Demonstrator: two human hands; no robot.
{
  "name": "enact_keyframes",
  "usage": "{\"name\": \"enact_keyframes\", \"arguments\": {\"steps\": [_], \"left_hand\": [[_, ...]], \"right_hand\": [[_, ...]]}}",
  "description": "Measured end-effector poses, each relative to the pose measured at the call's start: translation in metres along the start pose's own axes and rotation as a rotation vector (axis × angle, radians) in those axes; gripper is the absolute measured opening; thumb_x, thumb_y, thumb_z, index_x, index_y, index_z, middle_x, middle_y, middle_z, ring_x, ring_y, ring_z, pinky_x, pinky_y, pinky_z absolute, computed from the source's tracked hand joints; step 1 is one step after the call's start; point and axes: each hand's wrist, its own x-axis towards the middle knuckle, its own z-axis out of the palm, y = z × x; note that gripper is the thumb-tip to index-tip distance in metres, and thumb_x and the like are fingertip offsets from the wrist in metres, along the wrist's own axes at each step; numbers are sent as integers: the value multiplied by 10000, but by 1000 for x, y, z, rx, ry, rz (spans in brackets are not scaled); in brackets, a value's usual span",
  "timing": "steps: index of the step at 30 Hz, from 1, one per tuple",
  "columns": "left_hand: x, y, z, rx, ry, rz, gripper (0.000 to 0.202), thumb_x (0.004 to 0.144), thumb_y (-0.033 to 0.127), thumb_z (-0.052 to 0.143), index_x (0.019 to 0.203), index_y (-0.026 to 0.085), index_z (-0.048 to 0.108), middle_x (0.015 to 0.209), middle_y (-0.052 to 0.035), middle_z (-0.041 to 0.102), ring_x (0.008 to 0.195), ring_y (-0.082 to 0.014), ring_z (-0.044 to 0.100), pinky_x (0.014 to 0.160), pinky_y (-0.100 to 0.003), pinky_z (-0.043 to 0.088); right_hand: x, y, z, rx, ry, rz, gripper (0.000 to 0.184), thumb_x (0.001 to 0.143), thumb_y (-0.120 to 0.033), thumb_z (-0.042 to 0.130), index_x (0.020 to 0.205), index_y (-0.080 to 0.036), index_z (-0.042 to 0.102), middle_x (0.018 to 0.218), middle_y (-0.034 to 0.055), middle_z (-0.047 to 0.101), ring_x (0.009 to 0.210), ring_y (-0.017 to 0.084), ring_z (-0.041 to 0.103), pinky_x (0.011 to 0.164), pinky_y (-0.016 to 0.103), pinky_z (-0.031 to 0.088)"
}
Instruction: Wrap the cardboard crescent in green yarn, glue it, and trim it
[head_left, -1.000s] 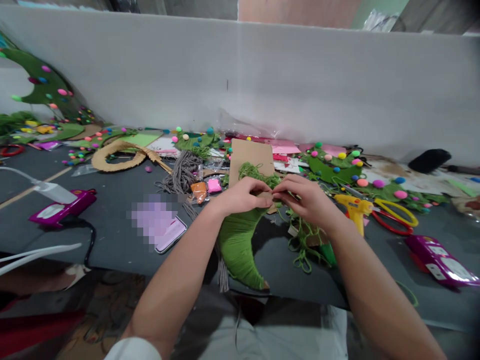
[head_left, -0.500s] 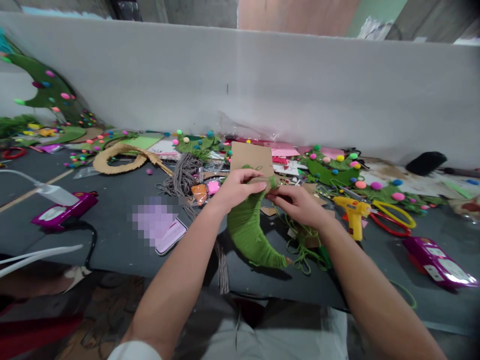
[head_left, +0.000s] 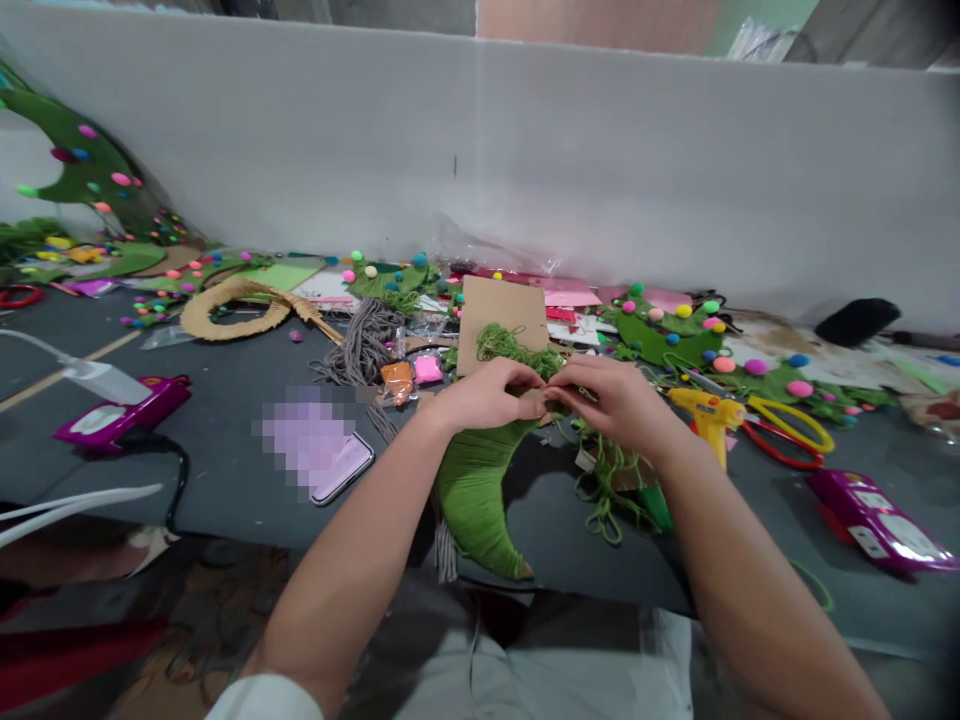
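A crescent wrapped in green yarn (head_left: 480,490) hangs from my hands over the dark table, its lower tip showing bare brown at the end. My left hand (head_left: 495,392) pinches its upper end, thumb and fingers pressed together. Fingertips of my right hand (head_left: 611,395) are closed at the same end, meeting the left ones; green yarn runs there, though the exact strand is hidden. Behind the hands a bunch of loose green yarn (head_left: 517,345) lies against a cardboard piece (head_left: 501,305). More tangled green yarn (head_left: 611,490) lies under my right wrist.
To the right are a yellow glue gun (head_left: 709,415), scissors with red and yellow handles (head_left: 791,425) and a purple power strip (head_left: 877,520). Leftward lie a phone (head_left: 349,470), grey yarn (head_left: 367,340), a tan ring (head_left: 199,310) and another purple power strip (head_left: 124,415). Pom-pom-covered green crescents line the back.
The crescent has turned, its lower tip swinging left and down. My right hand has come in against my left at the upper end. Loose green yarn now shows behind them.
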Motion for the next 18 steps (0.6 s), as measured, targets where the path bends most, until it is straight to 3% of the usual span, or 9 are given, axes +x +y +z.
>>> {"name": "enact_keyframes", "arguments": {"steps": [4, 8, 13, 18], "left_hand": [[-1, -1, -5, -57, 5, 84, 289, 787, 365, 670, 968, 140, 688, 812, -6, 626, 734, -134, 528, 670, -255, 381], [-3, 1, -6, -193, 57, 82, 283, 773, 306, 678, 1006, 146, 689, 854, -14, 642, 766, -128, 556, 711, -254, 417], [-4, 4, -5, -307, 170, 44, 284, 754, 284, 699, 997, 138, 685, 868, -26, 666, 760, -124, 580, 709, -251, 433], [0, -1, -5, -295, 352, -1, 284, 749, 280, 698, 986, 124, 684, 879, -34, 682, 757, -123, 583, 721, -259, 440]], "right_hand": [[0, 10, 1, 262, 74, 127, 211, 940, -355, 584, 864, -185, 684, 750, 26, 612, 663, 138, 516, 611, 258, 382], [1, 17, 9, 373, 116, 234, 256, 933, -397, 580, 834, -172, 653, 704, 7, 587, 631, 126, 479, 583, 247, 364], [1, 25, 22, 386, 76, 218, 257, 957, -359, 516, 857, -156, 637, 737, 11, 587, 678, 134, 491, 620, 244, 384], [2, 9, 28, 297, -45, 137, 224, 970, -268, 467, 921, -156, 654, 812, 40, 661, 714, 147, 549, 661, 251, 415]]}}
